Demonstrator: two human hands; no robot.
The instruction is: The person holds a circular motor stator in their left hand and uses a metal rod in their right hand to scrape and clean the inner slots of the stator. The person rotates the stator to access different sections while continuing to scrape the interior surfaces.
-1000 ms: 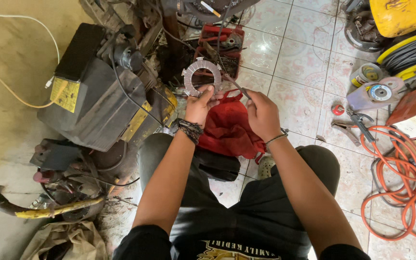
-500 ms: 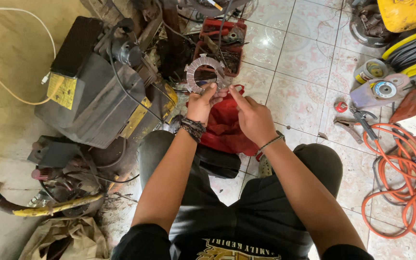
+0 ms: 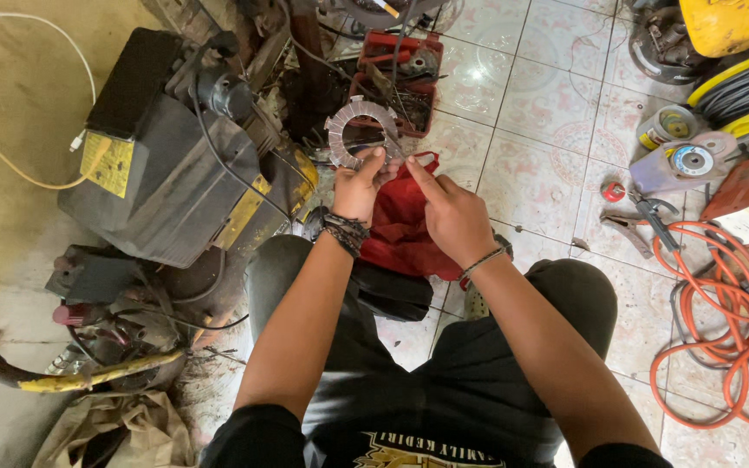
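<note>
My left hand (image 3: 359, 186) grips a flat grey metal ring with a toothed rim (image 3: 359, 132) by its lower edge, holding it up over the floor. My right hand (image 3: 449, 212) reaches in from the right, its forefinger pointing at the ring's lower right edge by my left thumb. Whether it pinches anything there is too small to tell. Below both hands a red cloth (image 3: 405, 230) lies across my knees. I sit on the tiled floor in dark trousers, with a dark band on my left wrist.
A black and yellow machine (image 3: 171, 165) stands at the left. Beyond the ring sits a red tray of parts (image 3: 400, 65). At the right lie an orange hose coil (image 3: 721, 321), pliers (image 3: 639, 217), grinder discs (image 3: 682, 152) and a yellow cable reel (image 3: 743, 91).
Both hands and the ring sit slightly lower and nearer me in the view. My right forefinger has stretched out toward the ring's edge.
</note>
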